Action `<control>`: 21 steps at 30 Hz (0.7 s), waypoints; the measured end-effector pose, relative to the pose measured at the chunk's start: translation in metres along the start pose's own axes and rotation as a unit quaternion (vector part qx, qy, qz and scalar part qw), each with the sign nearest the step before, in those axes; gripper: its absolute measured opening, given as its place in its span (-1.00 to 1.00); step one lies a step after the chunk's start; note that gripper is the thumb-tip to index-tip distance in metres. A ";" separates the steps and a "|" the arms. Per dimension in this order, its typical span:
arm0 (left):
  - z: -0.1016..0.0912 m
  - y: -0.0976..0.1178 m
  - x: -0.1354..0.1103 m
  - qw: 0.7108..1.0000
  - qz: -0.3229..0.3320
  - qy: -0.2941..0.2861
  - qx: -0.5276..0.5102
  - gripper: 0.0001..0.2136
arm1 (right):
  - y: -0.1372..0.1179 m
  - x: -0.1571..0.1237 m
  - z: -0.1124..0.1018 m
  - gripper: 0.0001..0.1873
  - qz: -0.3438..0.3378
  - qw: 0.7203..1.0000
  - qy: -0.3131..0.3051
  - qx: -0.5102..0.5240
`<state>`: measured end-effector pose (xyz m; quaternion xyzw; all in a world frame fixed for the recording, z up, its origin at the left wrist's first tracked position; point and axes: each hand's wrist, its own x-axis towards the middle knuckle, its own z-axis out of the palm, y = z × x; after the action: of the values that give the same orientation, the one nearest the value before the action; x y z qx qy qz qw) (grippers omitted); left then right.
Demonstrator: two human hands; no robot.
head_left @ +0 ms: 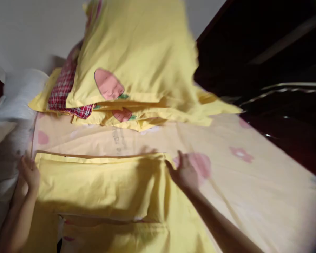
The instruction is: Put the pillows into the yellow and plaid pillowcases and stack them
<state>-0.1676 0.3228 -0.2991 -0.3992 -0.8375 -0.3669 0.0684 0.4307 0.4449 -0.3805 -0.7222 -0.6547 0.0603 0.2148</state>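
Cloth, yellow, is lying near the left edge of the bed; left hand, grip unclear, and spread right hand are resting apart beside its far corners; pulling both evenly should be keeping it smooth.

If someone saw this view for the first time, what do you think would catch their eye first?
Probably the big yellow pillow at the top centre, with its pink print. Then the red plaid fabric showing along its left side. Nearer, a yellow cloth is spread out, the left hand and right hand by its far corners.
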 end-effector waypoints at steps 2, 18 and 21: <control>0.027 0.005 -0.032 0.978 0.148 -0.137 0.058 -0.47 | -0.018 -0.035 0.034 -0.32 -0.116 0.991 -0.064 0.002; 0.055 -0.026 -0.056 0.918 0.225 -0.257 0.200 -0.46 | -0.026 -0.070 0.060 -0.30 -0.190 0.976 -0.093 -0.047; 0.055 -0.034 -0.038 0.910 0.201 -0.298 0.209 -0.43 | -0.026 -0.066 0.059 -0.34 -0.179 0.978 -0.102 -0.039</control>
<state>-0.1570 0.3222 -0.3735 -0.6265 -0.7784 -0.0265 -0.0302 0.3762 0.3958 -0.4360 -0.5913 -0.7937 0.0682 0.1257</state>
